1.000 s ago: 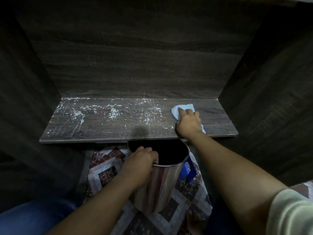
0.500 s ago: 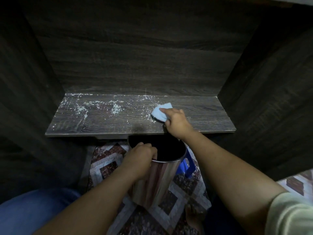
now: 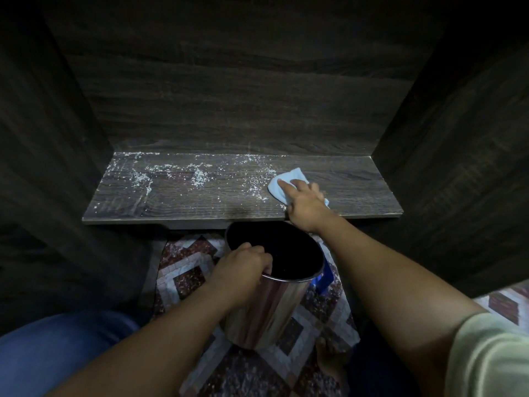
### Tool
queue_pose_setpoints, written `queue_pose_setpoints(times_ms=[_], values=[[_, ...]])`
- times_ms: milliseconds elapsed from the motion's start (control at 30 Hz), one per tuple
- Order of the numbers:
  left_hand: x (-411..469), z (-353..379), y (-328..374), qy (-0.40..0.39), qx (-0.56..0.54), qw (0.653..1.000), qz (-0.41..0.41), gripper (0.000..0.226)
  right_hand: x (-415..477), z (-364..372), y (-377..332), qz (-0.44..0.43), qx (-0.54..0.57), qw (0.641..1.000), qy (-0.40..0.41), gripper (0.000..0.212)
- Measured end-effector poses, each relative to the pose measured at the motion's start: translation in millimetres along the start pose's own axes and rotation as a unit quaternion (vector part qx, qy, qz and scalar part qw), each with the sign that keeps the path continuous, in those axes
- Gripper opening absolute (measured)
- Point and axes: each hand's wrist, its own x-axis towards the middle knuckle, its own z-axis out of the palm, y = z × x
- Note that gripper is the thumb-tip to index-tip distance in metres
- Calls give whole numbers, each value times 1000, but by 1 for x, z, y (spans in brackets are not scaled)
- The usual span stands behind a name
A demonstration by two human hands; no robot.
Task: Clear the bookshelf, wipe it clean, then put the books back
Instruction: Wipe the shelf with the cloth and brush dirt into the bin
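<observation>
The dark wooden shelf board (image 3: 177, 204) holds no books and is strewn with white crumbs (image 3: 197, 176) over its left and middle parts. My right hand (image 3: 305, 206) presses a light blue cloth (image 3: 286, 181) flat on the shelf, right of centre, with its fingers stretched out over the cloth. Just below the shelf's front edge my left hand (image 3: 243, 267) grips the near rim of a shiny metal bin (image 3: 269, 308), its fingers hooked inside. The bin's dark mouth sits right under the shelf edge.
Dark wooden side walls (image 3: 458, 138) and a back panel (image 3: 243, 96) close in the shelf on three sides. A patterned tiled floor (image 3: 186, 276) lies below. Something blue (image 3: 325, 279) shows behind the bin. My blue-clad knee (image 3: 57, 353) is at the lower left.
My right hand slid the cloth left toward the crumbs, then drew it back a little to the right. The left hand stayed on the bin rim.
</observation>
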Motion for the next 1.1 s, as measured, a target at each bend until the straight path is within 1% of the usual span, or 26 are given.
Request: queue_pose_setpoints(times_ms=[133, 200, 267, 367, 433, 567, 667, 700, 767, 833, 900, 967, 1033, 1100], values=[[-3, 1, -2, -3, -7, 1000, 12, 10, 3, 1, -2, -31, -2, 999, -27, 67], [-6, 3, -3, 0, -9, 1000, 18, 11, 4, 2, -1, -58, -10, 998, -31, 68], [-9, 4, -5, 6, -10, 1000, 22, 12, 3, 4, 0, -72, 5, 997, -30, 67], [-12, 4, -4, 11, -14, 1000, 22, 15, -2, 2, -3, -67, 60, 996, -27, 61], [-13, 3, -4, 21, -14, 999, 27, 18, -5, -2, -6, -64, 87, 993, -39, 57], [-14, 2, -7, 27, -12, 999, 21, 21, -13, -17, -13, -53, 138, 985, -85, 48], [-14, 3, -10, 43, -16, 999, 18, 20, -20, -36, -16, -39, 171, 974, -142, 40], [-14, 3, -11, 50, -20, 998, 17, 20, -22, -42, -17, -38, 178, 972, -145, 39], [-14, 3, -11, 55, -21, 998, 15, 19, -22, -49, -17, -33, 219, 969, -112, 38], [-14, 3, -10, 54, -22, 998, 16, 19, -19, -50, -15, -30, 237, 971, -31, 39], [-13, 2, -9, 45, -19, 999, 16, 19, -14, -44, -11, -35, 180, 982, 45, 45], [-13, 0, -7, 34, -16, 999, 14, 18, -12, -33, -7, -39, 99, 990, 87, 51], [-13, 0, -6, 26, -19, 999, 13, 17, -11, -24, -6, -41, 47, 993, 102, 56], [-12, -1, -6, 22, -15, 1000, 7, 17, -11, -15, -6, -45, 15, 994, 96, 61]])
